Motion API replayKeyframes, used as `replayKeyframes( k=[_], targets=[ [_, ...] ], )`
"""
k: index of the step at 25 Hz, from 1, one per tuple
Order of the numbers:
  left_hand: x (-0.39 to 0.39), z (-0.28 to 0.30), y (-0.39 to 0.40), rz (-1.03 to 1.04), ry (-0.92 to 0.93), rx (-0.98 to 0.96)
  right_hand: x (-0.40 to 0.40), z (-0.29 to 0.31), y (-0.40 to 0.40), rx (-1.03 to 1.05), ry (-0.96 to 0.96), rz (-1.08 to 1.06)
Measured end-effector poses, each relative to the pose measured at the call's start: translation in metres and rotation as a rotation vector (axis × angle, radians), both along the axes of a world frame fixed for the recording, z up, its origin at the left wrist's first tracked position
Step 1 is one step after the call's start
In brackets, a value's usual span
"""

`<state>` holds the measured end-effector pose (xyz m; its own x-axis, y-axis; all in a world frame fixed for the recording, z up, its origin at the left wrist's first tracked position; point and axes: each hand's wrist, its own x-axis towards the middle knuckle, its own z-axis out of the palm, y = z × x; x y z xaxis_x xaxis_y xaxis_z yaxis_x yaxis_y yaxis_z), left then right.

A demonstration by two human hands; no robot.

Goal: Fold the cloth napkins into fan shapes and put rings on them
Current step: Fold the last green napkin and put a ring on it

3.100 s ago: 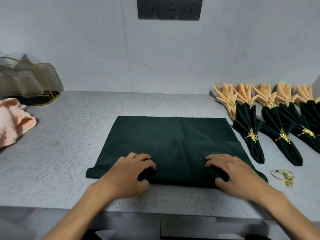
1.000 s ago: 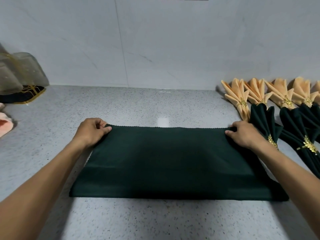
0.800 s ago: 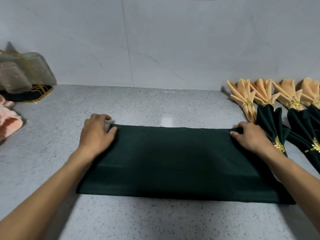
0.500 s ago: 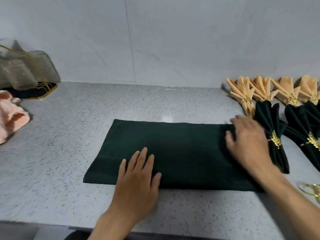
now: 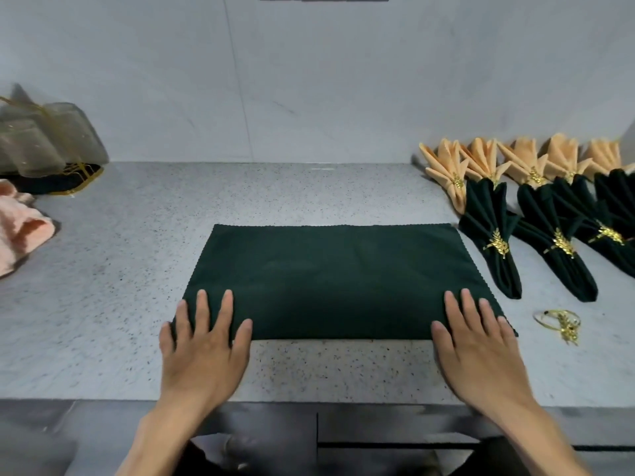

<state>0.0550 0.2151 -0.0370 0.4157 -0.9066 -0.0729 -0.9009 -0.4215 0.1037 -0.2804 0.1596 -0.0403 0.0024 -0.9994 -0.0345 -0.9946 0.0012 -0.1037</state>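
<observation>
Napkin (image 5: 330,280): long axis 9-to-3, near fold under fingertips.
Left hand (image 5: 202,348): flat, fingers straight, pressing 7 o'clock corner.
Right hand (image 5: 477,345): flat, fingers straight, pressing 5 o'clock corner.
Reach: equal.

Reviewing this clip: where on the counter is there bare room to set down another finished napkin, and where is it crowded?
Bare counter lies between the peach cloth and the flat green napkin, and behind that napkin up to the wall. The right side is crowded: ringed green fans, peach fans and a loose gold ring. Both hands cover the napkin's near corners.
</observation>
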Motion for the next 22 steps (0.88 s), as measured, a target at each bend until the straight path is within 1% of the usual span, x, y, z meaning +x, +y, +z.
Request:
replayKeyframes(
  k=[3, 6, 7, 8, 10, 11, 13, 15, 18, 20, 22],
  targets=[
    [-0.001, 0.0, 0.009, -0.009, -0.004, 0.025, -0.004, 0.002, 0.006, 0.005, -0.031, -0.004],
    [0.002, 0.002, 0.011, 0.048, -0.061, 0.012, 0.009, 0.011, -0.01, -0.086, -0.12, 0.028],
    [0.002, 0.004, 0.008, 0.048, -0.105, -0.028, 0.011, 0.016, -0.02, -0.139, -0.137, -0.014],
    [0.0, 0.007, 0.005, 0.004, -0.127, -0.083, 0.01, 0.023, -0.032, -0.194, -0.122, -0.089],
    [-0.008, 0.007, -0.004, -0.148, -0.095, -0.185, 0.007, 0.035, -0.053, -0.238, -0.122, -0.228],
    [-0.012, 0.005, -0.008, -0.202, -0.08, -0.19, 0.004, 0.035, -0.058, -0.233, -0.175, -0.245],
    [-0.016, -0.003, -0.012, -0.235, -0.073, -0.154, -0.001, 0.026, -0.059, -0.249, -0.31, -0.19],
    [-0.016, -0.01, -0.012, -0.224, -0.07, -0.105, -0.005, 0.014, -0.055, -0.341, -0.456, -0.101],
    [-0.017, -0.011, -0.011, -0.21, -0.064, -0.112, -0.013, 0.014, -0.05, -0.491, -0.814, -0.044],
    [-0.019, -0.01, -0.01, -0.189, -0.033, -0.129, -0.017, 0.016, -0.047, -0.536, -0.94, -0.092],
    [-0.02, -0.007, -0.01, -0.17, -0.018, -0.143, -0.018, 0.019, -0.047, -0.529, -1.109, -0.22]
  ],
)
